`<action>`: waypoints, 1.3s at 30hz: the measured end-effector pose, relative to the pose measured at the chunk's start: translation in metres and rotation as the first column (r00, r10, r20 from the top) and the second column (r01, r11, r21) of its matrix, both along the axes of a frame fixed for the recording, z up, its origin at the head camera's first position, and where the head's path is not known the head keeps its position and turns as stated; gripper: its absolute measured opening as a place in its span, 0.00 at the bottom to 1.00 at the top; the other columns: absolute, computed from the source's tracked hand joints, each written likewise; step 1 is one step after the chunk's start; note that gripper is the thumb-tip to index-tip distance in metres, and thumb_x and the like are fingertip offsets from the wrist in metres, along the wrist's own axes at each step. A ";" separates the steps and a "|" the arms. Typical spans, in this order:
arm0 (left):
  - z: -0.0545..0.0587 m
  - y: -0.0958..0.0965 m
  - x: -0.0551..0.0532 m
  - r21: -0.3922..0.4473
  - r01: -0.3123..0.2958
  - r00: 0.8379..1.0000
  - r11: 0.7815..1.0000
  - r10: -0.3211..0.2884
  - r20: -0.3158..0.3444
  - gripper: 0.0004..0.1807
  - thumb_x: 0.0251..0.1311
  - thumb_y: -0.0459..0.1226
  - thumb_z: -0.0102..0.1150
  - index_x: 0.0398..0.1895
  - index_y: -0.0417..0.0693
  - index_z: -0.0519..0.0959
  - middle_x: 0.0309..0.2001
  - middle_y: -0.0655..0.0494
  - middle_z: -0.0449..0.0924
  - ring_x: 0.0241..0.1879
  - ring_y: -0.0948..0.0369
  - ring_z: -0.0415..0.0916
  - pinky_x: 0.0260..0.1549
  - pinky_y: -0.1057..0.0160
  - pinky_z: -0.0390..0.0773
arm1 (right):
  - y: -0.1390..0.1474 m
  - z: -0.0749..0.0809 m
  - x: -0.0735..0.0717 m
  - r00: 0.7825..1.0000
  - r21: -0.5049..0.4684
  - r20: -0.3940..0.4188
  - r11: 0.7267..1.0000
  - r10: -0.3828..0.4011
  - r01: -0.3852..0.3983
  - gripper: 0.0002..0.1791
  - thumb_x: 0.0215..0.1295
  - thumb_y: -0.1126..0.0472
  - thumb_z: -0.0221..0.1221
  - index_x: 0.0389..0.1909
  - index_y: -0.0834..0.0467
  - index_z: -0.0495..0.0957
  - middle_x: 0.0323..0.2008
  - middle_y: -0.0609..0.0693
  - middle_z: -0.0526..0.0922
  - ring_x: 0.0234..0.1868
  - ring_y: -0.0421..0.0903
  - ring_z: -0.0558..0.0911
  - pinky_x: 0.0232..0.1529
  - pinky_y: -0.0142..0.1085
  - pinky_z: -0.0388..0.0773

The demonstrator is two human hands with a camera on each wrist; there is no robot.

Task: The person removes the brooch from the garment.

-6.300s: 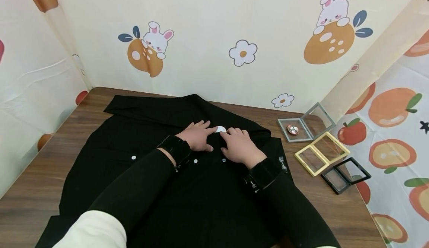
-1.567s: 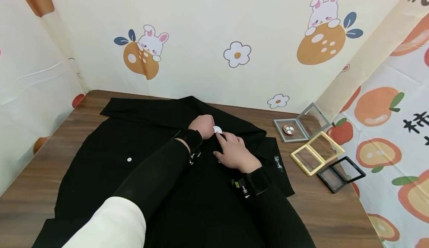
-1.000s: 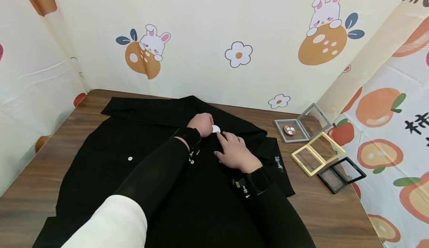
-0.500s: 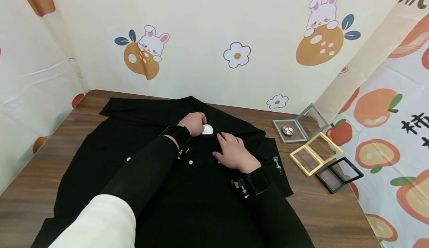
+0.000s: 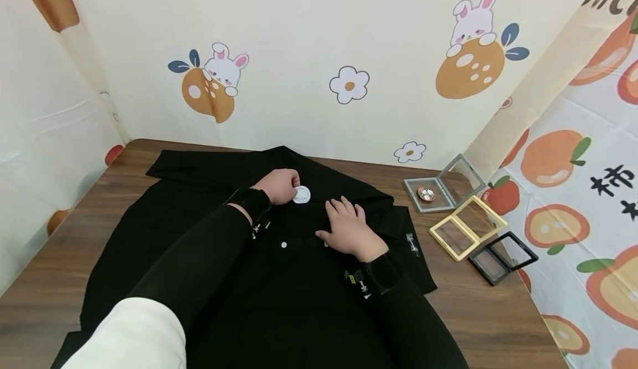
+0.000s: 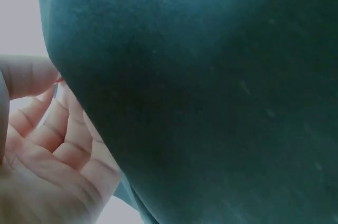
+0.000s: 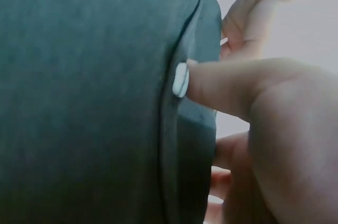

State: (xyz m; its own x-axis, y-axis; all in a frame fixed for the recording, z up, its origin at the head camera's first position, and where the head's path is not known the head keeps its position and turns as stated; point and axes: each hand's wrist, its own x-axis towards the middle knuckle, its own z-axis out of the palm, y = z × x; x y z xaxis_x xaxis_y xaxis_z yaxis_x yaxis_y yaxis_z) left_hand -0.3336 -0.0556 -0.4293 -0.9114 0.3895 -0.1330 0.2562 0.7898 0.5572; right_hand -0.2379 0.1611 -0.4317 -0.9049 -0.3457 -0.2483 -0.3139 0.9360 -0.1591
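Observation:
A black buttoned shirt lies spread over the table. Near its upper middle is a white round badge, which my left hand pinches at its left edge between thumb and fingers. In the left wrist view, dark cloth hides most of what that hand holds; a thin red edge shows at the fingertips. My right hand rests on the shirt to the right of the badge, fingers spread and fairly straight. In the right wrist view its thumb touches the cloth beside a white button.
On the right of the wooden table lie three opened flat cases: a grey one with a small round red-patterned badge inside, a yellow one and a black one. Printed cloth walls stand behind and at both sides. Another button shows below the badge.
Both hands were beside the badge at first. The left hand has since drawn the badge leftward, away from the right fingertips, and more of its white face shows. The right hand stays nearly in place.

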 end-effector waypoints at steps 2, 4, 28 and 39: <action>-0.001 -0.004 0.001 0.009 -0.001 1.000 1.000 0.001 0.008 0.03 0.66 0.30 0.55 0.37 0.44 0.78 0.36 0.51 0.77 0.35 0.54 0.74 0.37 0.59 0.73 | 0.001 0.001 0.002 1.000 0.004 0.010 1.000 -0.005 0.004 0.45 0.74 0.38 0.58 0.81 0.57 0.56 0.80 0.56 0.54 0.82 0.57 0.46 0.77 0.58 0.42; -0.001 -0.008 0.001 0.025 -0.007 1.000 1.000 0.006 0.016 0.03 0.66 0.30 0.55 0.38 0.44 0.78 0.37 0.51 0.77 0.36 0.54 0.74 0.38 0.58 0.73 | 0.002 0.002 0.003 1.000 0.005 0.014 1.000 -0.009 0.009 0.46 0.73 0.38 0.60 0.81 0.57 0.56 0.80 0.57 0.54 0.82 0.57 0.45 0.77 0.58 0.42; 0.040 -0.012 0.038 0.374 -0.080 0.997 0.924 0.065 0.051 0.03 0.67 0.34 0.64 0.37 0.46 0.79 0.34 0.52 0.82 0.34 0.55 0.80 0.35 0.57 0.79 | 0.007 0.033 0.011 0.989 -0.295 -0.146 0.955 0.000 -0.043 0.35 0.75 0.46 0.60 0.75 0.59 0.67 0.73 0.57 0.68 0.75 0.56 0.63 0.74 0.53 0.58; 0.059 -0.020 0.077 0.566 -0.060 0.996 0.822 0.086 -0.019 0.07 0.67 0.34 0.65 0.32 0.44 0.77 0.36 0.50 0.82 0.36 0.54 0.79 0.36 0.55 0.77 | -0.004 0.049 0.016 0.993 -0.533 -0.113 0.845 -0.024 -0.040 0.27 0.76 0.48 0.59 0.69 0.58 0.74 0.64 0.51 0.76 0.64 0.49 0.76 0.65 0.46 0.72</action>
